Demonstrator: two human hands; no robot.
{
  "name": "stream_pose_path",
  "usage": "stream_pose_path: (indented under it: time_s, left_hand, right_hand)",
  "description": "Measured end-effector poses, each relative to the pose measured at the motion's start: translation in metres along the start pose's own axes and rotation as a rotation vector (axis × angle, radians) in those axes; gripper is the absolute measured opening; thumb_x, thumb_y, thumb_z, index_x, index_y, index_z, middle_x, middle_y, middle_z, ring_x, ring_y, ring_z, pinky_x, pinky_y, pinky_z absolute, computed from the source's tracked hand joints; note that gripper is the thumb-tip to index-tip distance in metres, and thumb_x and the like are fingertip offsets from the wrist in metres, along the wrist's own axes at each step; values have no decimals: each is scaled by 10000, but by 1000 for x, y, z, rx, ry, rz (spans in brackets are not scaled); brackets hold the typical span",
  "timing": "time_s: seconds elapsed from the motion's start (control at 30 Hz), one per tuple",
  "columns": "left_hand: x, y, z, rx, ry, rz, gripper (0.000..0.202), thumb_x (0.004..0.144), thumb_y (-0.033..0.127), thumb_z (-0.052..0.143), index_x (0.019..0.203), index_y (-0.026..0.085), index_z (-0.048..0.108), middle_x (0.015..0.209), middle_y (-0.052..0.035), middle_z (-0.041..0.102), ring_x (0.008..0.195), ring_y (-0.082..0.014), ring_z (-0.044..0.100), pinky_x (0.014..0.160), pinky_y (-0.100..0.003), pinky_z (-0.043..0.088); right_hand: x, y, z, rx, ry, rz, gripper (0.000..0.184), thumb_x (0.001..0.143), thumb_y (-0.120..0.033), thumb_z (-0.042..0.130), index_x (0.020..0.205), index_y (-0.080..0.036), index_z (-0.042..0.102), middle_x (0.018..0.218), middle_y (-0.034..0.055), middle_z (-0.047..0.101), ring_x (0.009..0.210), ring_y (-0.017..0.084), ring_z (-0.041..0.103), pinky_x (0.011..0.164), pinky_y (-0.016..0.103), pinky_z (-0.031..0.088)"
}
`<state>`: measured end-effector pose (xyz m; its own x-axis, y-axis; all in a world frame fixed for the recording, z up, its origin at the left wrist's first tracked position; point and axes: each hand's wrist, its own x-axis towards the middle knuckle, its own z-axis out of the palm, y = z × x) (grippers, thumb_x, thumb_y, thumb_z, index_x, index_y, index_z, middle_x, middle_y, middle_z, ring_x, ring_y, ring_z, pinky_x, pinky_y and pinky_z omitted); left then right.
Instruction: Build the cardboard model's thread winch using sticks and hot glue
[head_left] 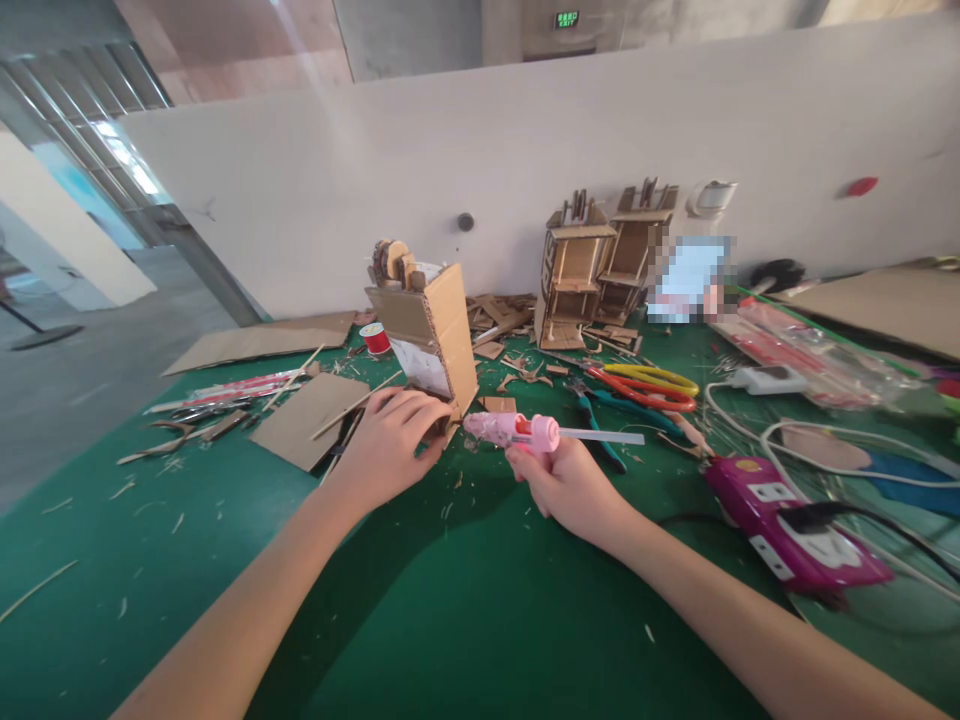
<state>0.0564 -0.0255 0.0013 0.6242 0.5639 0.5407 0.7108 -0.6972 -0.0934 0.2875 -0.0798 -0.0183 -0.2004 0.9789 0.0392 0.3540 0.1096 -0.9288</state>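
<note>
My right hand (566, 485) is closed around a pink glue gun (514, 430), whose nozzle points left toward a cardboard box model (431, 335); a clear glue stick juts out of its back to the right. My left hand (390, 440) rests with curled fingers against the lower front of that cardboard model, holding it on the green table (420, 600). The model stands upright, with small cardboard wheels on its top.
Two taller cardboard models (592, 270) stand at the back wall. Orange and yellow scissors (645, 385), pliers, a purple power strip (795, 530) with cables, a red tape roll (375, 340), flat cardboard sheets (311, 415) and scraps lie around.
</note>
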Motion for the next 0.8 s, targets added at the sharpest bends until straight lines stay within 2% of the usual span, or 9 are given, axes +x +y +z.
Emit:
stream_pose_path:
  time_s: [0.17, 0.33, 0.57, 0.8]
  left_hand:
    - [-1, 0, -1, -1, -29, -15, 173, 876, 250, 523, 1046, 219, 542, 1070, -47, 670, 1033, -217, 589, 967, -420, 371]
    - [-2, -5, -4, 28, -85, -74, 444, 783, 145, 518, 1225, 179, 502, 1157, -96, 635, 1137, -266, 521, 979, -452, 375]
    - [-4, -15, 3, 101, -76, -43, 270, 914, 153, 433, 1084, 206, 637, 1132, -69, 659, 1078, -244, 521, 956, -451, 385]
    - [-4, -16, 5, 117, -32, -37, 224, 914, 177, 484, 1035, 229, 665, 1111, -50, 675, 1086, -255, 503, 936, -452, 377]
  right_hand:
    - [0, 3, 0, -6, 14, -15, 399, 892, -531, 450, 641, -223, 436, 412, -69, 393, 378, 104, 415, 417, 248, 344]
    - [0, 6, 0, -9, 9, -29, 425, 889, -564, 436, 635, -223, 426, 424, -62, 398, 390, 102, 413, 417, 249, 343]
    - [0, 4, 1, -11, 43, -39, 401, 893, -547, 431, 650, -228, 427, 422, -56, 407, 388, 106, 407, 403, 250, 335]
    - [0, 6, 2, -12, 48, -35, 439, 885, -580, 427, 629, -224, 449, 405, -51, 400, 379, 104, 385, 391, 250, 316]
